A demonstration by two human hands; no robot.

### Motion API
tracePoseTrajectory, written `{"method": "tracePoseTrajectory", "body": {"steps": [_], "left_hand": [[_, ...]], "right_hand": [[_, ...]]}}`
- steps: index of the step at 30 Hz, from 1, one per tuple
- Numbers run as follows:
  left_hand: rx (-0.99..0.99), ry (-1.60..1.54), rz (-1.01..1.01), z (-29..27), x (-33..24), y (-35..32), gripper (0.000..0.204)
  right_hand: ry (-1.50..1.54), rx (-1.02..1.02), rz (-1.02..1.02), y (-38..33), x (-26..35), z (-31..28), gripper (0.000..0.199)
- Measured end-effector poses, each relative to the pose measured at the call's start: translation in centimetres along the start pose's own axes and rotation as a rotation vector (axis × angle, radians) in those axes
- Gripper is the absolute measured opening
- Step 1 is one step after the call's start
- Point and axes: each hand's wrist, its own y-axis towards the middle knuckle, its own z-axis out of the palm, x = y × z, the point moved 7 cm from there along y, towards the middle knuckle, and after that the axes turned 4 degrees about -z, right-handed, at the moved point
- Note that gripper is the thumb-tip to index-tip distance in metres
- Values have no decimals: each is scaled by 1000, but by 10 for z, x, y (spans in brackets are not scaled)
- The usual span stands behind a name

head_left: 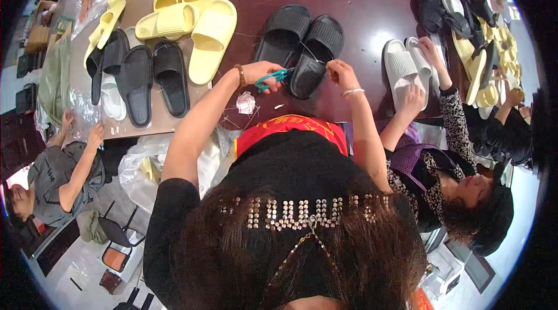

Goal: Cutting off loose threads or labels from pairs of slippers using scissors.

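A pair of black slippers [302, 42] lies side by side on the dark reddish table [360, 2], straight in front of me. My left hand [260, 71], with a bracelet on its wrist, is closed on teal-handled scissors [272, 78] just beside the near end of the slippers. My right hand [342, 75] pinches a thin thread [314, 54] that runs to the right slipper of the pair. Both hands are close together at the slippers' near edge.
Yellow slippers [197, 19] and more black slippers [139, 77] lie to the left. A co-worker's hands [415, 98] rest on white slippers [404, 66] at the right, with a mixed slipper pile [476, 31] beyond. A crumpled white scrap [246, 102] lies near me. Another person [64, 170] sits at the left.
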Motion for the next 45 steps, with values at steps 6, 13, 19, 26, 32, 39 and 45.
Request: {"method": "tracePoseTrajectory", "body": {"steps": [6, 13, 19, 26, 32, 39, 45], "left_hand": [[32, 45, 25, 3, -13, 14, 58], [-38, 15, 335, 6, -22, -6, 54], [-425, -130, 307, -28, -9, -57, 52], [-1144, 418, 145, -104, 69, -89, 50], [-1154, 593, 128, -98, 60, -83, 46], [-1195, 631, 28, -77, 39, -96, 37], [-1220, 794, 15, -86, 34, -71, 28]], "right_hand": [[-11, 30, 33, -3, -6, 6, 17], [23, 29, 9, -5, -7, 5, 15], [-85, 177, 2, -13, -18, 14, 17], [-713, 858, -360, -80, 22, 165, 25], [-1150, 1313, -576, -109, -16, 262, 29], [-1460, 1281, -466, -80, -46, 261, 33], [-1440, 1155, -479, -64, -32, 271, 38]]}}
